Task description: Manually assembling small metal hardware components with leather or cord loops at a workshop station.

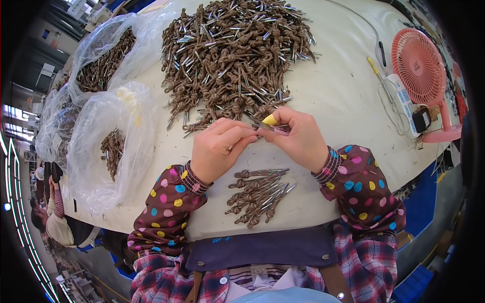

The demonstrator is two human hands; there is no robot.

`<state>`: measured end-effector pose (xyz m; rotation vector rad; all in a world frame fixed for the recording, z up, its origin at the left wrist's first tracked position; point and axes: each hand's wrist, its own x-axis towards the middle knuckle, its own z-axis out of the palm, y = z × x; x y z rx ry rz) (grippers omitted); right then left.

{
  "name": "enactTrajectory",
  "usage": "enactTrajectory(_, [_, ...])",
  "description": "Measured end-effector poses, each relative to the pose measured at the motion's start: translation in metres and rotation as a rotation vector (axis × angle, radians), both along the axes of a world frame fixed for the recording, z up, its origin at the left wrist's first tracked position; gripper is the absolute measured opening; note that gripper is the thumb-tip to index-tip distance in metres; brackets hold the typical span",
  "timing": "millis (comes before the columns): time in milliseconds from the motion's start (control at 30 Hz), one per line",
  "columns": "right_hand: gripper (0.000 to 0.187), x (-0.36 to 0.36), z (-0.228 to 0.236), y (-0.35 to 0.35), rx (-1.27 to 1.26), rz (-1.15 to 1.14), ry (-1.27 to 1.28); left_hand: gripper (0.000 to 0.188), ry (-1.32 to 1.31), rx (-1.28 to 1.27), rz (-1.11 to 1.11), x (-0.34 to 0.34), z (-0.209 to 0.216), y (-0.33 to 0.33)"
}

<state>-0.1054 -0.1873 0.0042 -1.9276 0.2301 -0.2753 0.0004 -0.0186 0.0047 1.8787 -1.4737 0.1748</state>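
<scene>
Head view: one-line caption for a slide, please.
Both hands, left hand and right hand, pinch one knotted brown cord piece between big pile and small pile.

Left hand (218,149) and right hand (298,136): meeting over the white worktop (343,101), fingers (242,134) pinching one knotted brown cord piece (270,127) with metal tips. Small bundle (257,197) of the same lies just below the hands. Large heap (235,55) beyond them. Clear plastic bags (108,136) (part-filled) at left. Pink desk fan (422,70) at right.
</scene>
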Motion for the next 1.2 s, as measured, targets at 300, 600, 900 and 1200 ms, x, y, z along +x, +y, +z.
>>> enactTrajectory(300, [0.035,-0.002,0.008,-0.008,-0.155,0.037,-0.114,0.009,0.582,0.154,0.127,-0.008,0.002,0.005])
enactTrajectory(600, [0.028,-0.005,0.008,-0.007,-0.832,0.004,-0.333,0.01,0.425,0.071,0.131,-0.007,-0.007,0.003])
enactTrajectory(900, [0.026,-0.004,0.005,-0.008,-0.907,0.008,-0.36,0.011,0.435,0.089,0.155,-0.006,-0.009,0.002])
enactTrajectory(1200, [0.026,-0.003,0.001,-0.005,-0.897,0.039,-0.357,0.009,0.416,0.086,0.133,-0.008,-0.008,0.001])
